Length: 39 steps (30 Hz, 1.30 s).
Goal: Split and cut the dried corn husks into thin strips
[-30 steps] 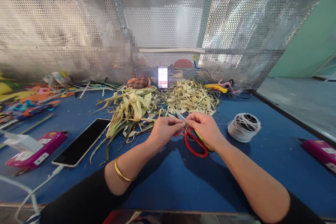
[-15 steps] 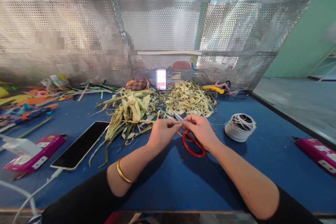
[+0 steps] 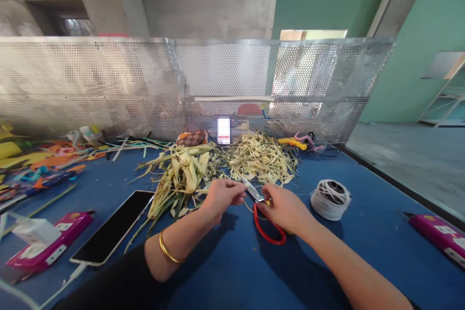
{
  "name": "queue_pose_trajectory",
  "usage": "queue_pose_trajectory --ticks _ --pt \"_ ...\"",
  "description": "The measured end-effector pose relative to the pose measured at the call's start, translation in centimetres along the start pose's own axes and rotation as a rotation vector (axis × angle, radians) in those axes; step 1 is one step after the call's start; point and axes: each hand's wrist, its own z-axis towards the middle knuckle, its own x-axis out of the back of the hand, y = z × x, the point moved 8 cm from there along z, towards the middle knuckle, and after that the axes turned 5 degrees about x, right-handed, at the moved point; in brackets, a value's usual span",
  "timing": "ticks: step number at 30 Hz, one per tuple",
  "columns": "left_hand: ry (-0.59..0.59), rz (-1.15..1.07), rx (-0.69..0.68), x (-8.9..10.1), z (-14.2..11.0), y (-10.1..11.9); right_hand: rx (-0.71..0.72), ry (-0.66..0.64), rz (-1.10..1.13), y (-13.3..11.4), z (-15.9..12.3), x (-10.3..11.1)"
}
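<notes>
My right hand (image 3: 286, 208) is closed round red-handled scissors (image 3: 267, 225), whose blades (image 3: 252, 190) point up and left. My left hand (image 3: 223, 196) is pinched shut just left of the blades, on something too small to make out. Both hands hover over the blue table (image 3: 232, 266), in front of a heap of pale green leaf strips (image 3: 181, 169) and a pile of shredded pieces (image 3: 259, 157). A gold bangle (image 3: 167, 249) rings my left wrist.
A coil of white cord (image 3: 330, 198) lies right of my hands. A black phone (image 3: 112, 225) on a cable and a pink case (image 3: 51, 247) lie at left, another pink case (image 3: 441, 232) at right. Perforated metal screens (image 3: 109, 87) wall the table's far side; coloured scraps (image 3: 36, 160) litter the far left.
The camera has tilted up, so the hands sit lower in view. My right hand has drawn slightly back from my left, baring the scissor blades between them.
</notes>
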Motion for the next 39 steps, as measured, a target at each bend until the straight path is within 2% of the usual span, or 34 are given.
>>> queue_pose_trajectory --ticks 1,3,7,10,14,17,19,26,31,34,39 --pt "0.003 -0.007 0.005 0.2 0.2 0.3 -0.008 -0.071 -0.163 0.1 -0.4 -0.2" --pt "-0.004 -0.016 0.014 0.5 0.6 0.8 0.007 -0.161 -0.324 0.0 -1.0 -0.5" --pt "-0.020 -0.047 0.046 0.3 1.4 0.8 -0.027 -0.219 -0.362 0.3 -1.1 -1.2" --pt "-0.031 -0.108 0.041 0.3 1.9 0.4 -0.108 -0.178 -0.182 1.9 -0.6 -1.0" --pt "-0.024 -0.190 0.063 0.8 2.5 -0.4 -0.194 -0.079 0.316 4.2 -0.7 -0.3" --pt "-0.004 -0.245 0.072 1.4 2.8 -0.5 -0.228 -0.095 0.733 4.1 -1.3 -0.5" --pt "0.008 -0.275 0.082 1.6 2.9 -0.5 -0.229 -0.083 0.875 3.5 -1.7 -0.4" --pt "0.040 -0.336 0.037 1.9 2.7 0.0 -0.223 0.077 1.031 2.6 -2.9 -0.8" --pt "0.042 -0.328 -0.001 1.8 2.3 0.2 -0.254 0.024 0.940 2.2 -2.7 -1.4" --pt "0.024 -0.305 -0.005 1.4 2.0 0.1 -0.221 -0.047 0.910 1.8 -2.4 -1.8" --pt "-0.010 -0.244 0.010 0.7 1.8 -0.2 -0.171 -0.065 0.870 1.7 -2.3 -2.1"
